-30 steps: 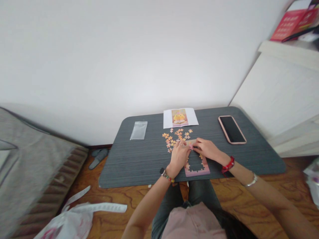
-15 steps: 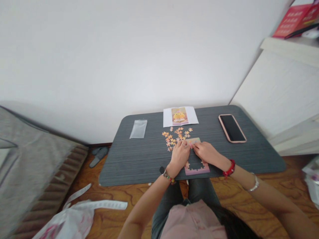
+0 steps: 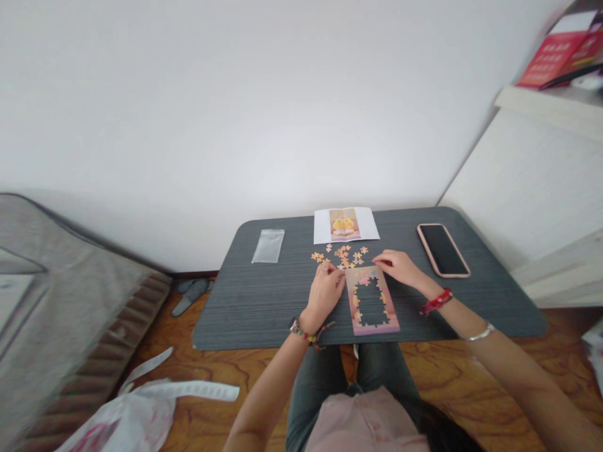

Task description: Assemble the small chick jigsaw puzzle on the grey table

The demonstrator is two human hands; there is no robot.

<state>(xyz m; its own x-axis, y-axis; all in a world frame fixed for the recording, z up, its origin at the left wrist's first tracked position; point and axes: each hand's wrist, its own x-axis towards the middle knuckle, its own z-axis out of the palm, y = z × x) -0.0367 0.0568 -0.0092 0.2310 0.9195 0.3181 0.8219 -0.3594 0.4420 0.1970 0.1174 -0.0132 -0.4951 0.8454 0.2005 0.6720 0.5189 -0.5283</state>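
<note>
A jigsaw puzzle frame (image 3: 392, 327) lies on the dark table with a jagged, unfilled middle. Small joined pieces run along its inner edges, and a pink bit shows at its top. My left hand (image 3: 325, 290) rests at the frame's upper left corner, fingers loosely bent and a little apart, partly over loose puzzle pieces (image 3: 345, 253). Just beyond the upper right corner, my right hand (image 3: 399, 267) has its thumb and fingertips drawn together. Whether a piece sits between them is too small to see. Behind the pieces lies a paper sheet (image 3: 321, 227) with a yellow character picture.
A clear plastic bag (image 3: 268, 245) lies on the table's left side, and a phone (image 3: 443, 250) in a pink case on the right. The wall (image 3: 301, 113) stands behind the table (image 3: 235, 301). A white cabinet (image 3: 541, 188) rises at the right.
My hands have parted from the top of the puzzle frame: the left went left, the right moved up and right. The frame's middle is uncovered, and the whole view has shifted slightly.
</note>
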